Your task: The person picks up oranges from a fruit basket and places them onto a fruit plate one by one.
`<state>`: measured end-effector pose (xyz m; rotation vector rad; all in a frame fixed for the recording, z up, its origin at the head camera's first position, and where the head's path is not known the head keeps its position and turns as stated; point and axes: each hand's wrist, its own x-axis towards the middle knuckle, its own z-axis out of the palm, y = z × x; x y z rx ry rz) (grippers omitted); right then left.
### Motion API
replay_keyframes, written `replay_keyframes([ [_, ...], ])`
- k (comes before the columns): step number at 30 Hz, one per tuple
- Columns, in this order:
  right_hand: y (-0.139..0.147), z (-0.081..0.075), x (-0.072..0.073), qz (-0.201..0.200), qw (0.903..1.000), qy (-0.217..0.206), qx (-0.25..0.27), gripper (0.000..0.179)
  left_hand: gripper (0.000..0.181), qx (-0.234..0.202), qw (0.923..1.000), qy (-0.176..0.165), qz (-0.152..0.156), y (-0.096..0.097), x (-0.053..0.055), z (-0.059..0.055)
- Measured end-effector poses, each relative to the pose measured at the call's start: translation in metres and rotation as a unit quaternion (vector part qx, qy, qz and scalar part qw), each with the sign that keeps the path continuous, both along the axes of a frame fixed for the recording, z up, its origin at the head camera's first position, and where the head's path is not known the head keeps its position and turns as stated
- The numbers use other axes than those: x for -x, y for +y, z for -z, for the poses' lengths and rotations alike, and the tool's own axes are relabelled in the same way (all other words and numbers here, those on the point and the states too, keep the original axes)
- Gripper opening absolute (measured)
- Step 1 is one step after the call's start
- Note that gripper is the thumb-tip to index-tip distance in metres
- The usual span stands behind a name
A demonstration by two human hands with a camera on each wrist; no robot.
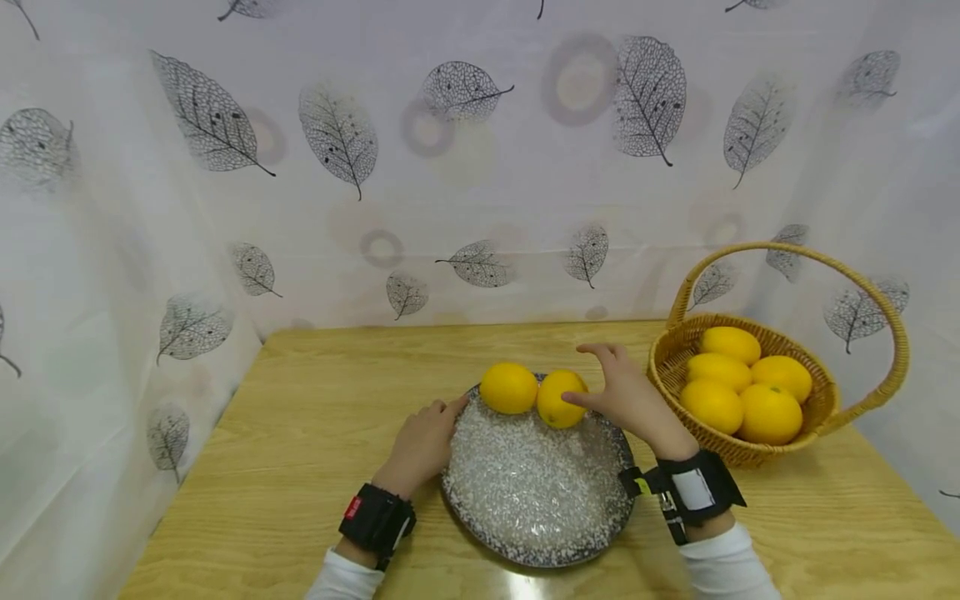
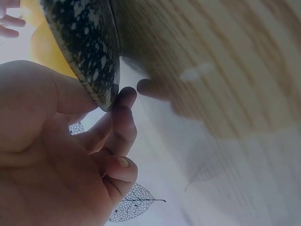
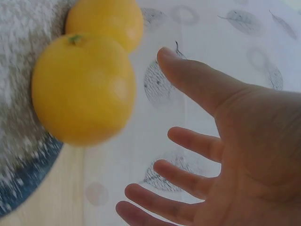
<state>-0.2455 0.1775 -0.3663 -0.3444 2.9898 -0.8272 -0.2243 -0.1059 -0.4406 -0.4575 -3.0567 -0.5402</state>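
A round speckled grey plate (image 1: 536,492) with a dark rim lies on the table in the head view. Two yellow-orange oranges sit side by side at its far edge: a left orange (image 1: 508,388) and a right orange (image 1: 561,400) with a small green stem mark. My left hand (image 2: 56,136) pinches the plate's rim (image 2: 94,52), thumb over it and fingertips beneath. My right hand (image 1: 630,396) is spread beside the right orange (image 3: 84,89); the right wrist view shows a gap between its fingers and the fruit.
At the right stands a wicker basket (image 1: 828,408) with a tall arched handle (image 1: 896,333), holding several yellow-orange fruits (image 1: 771,414). A white curtain (image 1: 480,183) with leaf prints hangs behind the wooden table (image 1: 315,433). Black straps are on both wrists.
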Motion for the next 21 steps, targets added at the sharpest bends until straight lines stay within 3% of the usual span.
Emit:
replay_keyframes([
  [8,0.030,-0.014,-0.005,0.008,0.9998,0.017,-0.011,0.076,0.051,0.004,1.0000,-0.006,-0.001,-0.001,-0.001,0.000],
  [15,0.054,-0.021,-0.007,0.034,0.9993,-0.012,-0.010,0.078,0.052,0.004,0.9999,0.001,0.013,0.002,-0.001,-0.001],
  [21,0.075,-0.024,0.013,0.043,0.9985,-0.029,-0.019,0.081,0.049,0.003,1.0000,0.005,0.006,0.001,-0.002,-0.003],
])
